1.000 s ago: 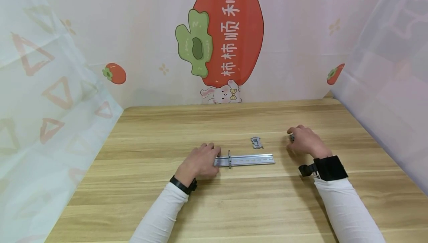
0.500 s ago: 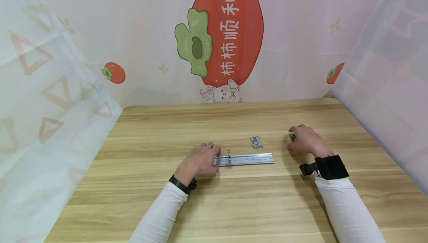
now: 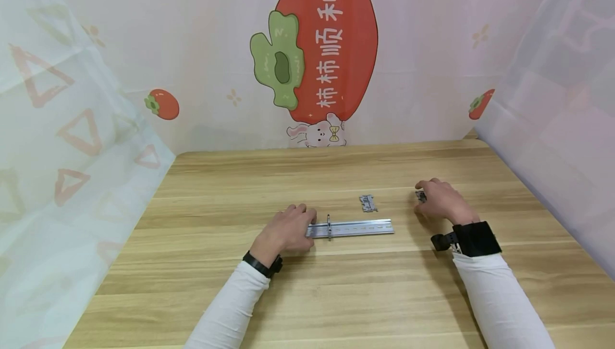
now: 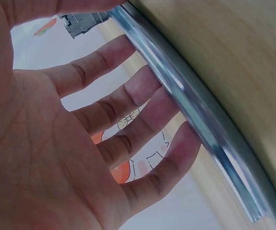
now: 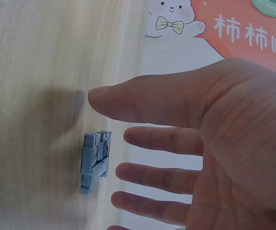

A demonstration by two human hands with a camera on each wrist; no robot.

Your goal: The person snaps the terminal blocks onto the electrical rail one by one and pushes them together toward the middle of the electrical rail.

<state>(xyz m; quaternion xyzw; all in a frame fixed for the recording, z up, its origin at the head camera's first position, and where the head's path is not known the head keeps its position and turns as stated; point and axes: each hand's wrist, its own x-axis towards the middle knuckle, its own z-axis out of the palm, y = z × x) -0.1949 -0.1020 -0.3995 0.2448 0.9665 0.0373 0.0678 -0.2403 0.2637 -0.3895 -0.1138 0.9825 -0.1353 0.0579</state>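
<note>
A slotted metal DIN rail (image 3: 360,228) lies across the middle of the table, its left part covered by my left hand (image 3: 288,230). That hand grips it, thumb on the near edge and fingertips along the far one, as the left wrist view shows. A thin grey terminal block (image 3: 329,227) stands upright across the rail, just right of the fingers. My right hand (image 3: 439,199) hovers at the right, thumb and fingers spread about a second grey terminal block (image 5: 95,160) on the table. In the right wrist view a gap shows between that block and the fingertips.
Another grey terminal block (image 3: 368,203) lies flat just behind the rail, left of the right hand. The wooden table (image 3: 336,295) ends at a printed cloth (image 3: 216,71) at the back. Pale cloths hang along both sides.
My right hand has shifted very slightly to the right, and a little more of the terminal block shows beside its fingers. The left hand and rail stay put.
</note>
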